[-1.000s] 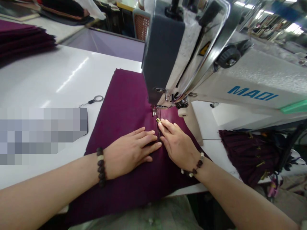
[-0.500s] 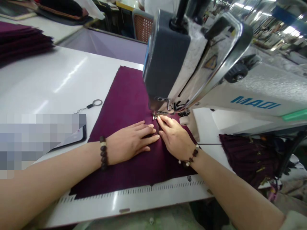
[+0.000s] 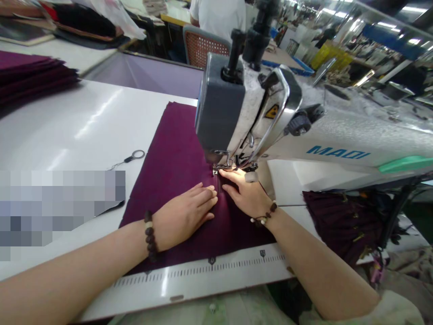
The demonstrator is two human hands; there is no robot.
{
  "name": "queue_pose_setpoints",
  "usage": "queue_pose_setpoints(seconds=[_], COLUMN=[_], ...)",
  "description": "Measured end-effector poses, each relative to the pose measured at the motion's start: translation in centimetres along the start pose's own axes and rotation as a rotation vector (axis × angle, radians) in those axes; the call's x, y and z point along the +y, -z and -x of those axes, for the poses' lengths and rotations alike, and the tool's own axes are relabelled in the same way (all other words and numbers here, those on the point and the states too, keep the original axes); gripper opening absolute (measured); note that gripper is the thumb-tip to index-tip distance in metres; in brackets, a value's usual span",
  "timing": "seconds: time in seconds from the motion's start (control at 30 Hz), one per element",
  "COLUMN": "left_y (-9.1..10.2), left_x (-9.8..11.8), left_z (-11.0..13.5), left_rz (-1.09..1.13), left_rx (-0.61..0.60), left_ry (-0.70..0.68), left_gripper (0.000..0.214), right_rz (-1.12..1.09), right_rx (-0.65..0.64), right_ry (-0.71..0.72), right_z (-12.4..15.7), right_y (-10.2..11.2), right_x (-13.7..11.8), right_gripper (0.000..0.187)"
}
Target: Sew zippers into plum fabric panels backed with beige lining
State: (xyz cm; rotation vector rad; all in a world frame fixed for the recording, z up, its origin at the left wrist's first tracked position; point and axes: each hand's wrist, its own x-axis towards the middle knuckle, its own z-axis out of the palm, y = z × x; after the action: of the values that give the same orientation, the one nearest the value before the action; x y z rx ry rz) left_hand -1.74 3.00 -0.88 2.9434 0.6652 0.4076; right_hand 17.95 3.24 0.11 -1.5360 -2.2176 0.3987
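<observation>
A maroon fabric piece lies flat under the sewing machine. Its presser foot rests on the cloth at a narrow dark strip that looks like a zipper. My left hand presses the cloth left of this strip, palm down, fingers stretched and close together. On the strip's right side my right hand also lies on the cloth. Its index fingertip is right beside the presser foot, with the thumb apart and lower down; the other fingers are partly hidden. Neither hand grips anything that shows.
Stacked maroon cloth sits at the far left. A key ring on a cord lies by a blurred-out patch. Maroon pieces with zippers lie at the right. A ruler strip runs along the front edge. A person sits beyond.
The view has shifted, showing more of the machine. The cloth has slid slightly forward, uncovering more ruler at the left. My left fingertips have drawn back a little from the strip.
</observation>
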Motion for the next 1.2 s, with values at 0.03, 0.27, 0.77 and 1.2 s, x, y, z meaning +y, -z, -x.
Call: queue_pose_setpoints(seconds=[0.03,0.27,0.77,1.2], left_y=[0.0,0.5,0.4,0.3], left_x=[0.1,0.0,-0.3,-0.4], left_z=[-0.1,-0.4,0.2,0.1], left_rz=[-0.006,-0.036,0.022,0.055], left_rx=[-0.003,-0.057,-0.023,-0.015], left_ry=[0.010,-0.003,-0.019,-0.015], left_gripper=[0.034,0.044,0.044,0.045], right_rz=[0.006,0.031,0.155,0.174], right_rx=[-0.004,-0.009,-0.071,-0.110], right_ry=[-0.001,0.034,0.005,0.009], right_z=[0.1,0.3,0.5,0.5], right_y=[0.0,0.0,0.0,-0.2], right_x=[-0.1,-0.2,-1.1,-0.8], right_gripper=[0.034,0.034,0.037,0.040])
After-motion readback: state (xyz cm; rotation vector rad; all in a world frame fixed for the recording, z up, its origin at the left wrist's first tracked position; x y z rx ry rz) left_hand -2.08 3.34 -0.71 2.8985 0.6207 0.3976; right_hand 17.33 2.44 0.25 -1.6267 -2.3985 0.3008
